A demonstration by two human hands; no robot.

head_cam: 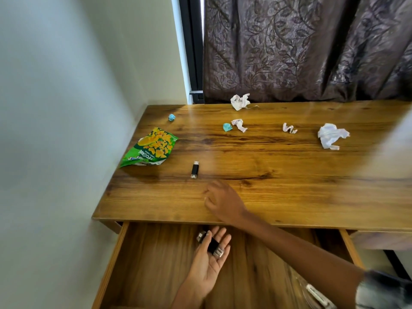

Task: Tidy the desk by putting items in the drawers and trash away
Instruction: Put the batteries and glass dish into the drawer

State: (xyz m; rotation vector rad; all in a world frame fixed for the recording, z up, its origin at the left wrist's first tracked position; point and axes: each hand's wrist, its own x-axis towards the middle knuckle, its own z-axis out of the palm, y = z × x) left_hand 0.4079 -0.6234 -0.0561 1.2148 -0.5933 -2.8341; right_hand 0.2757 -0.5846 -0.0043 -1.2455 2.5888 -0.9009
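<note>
My left hand (207,266) lies palm up over the open drawer (138,264), fingers nearly straight, carrying a small black stick with silver ends (213,245). My right hand (225,201) reaches across the wooden desk (289,186), fingers loosely curled downward and holding nothing. It hovers just right of and nearer than a black USB stick (194,169) lying on the desk. A green snack bag (151,148) lies at the desk's left edge. Crumpled white papers (240,101) (331,136) (289,128) (239,125) and two blue wrappers (171,117) (227,127) are scattered farther back.
A wall runs along the desk's left side and a dark patterned curtain (301,45) hangs behind it. A clear plastic object (312,293) lies in the drawer's near right corner. A second, closed drawer front (379,240) sits to the right.
</note>
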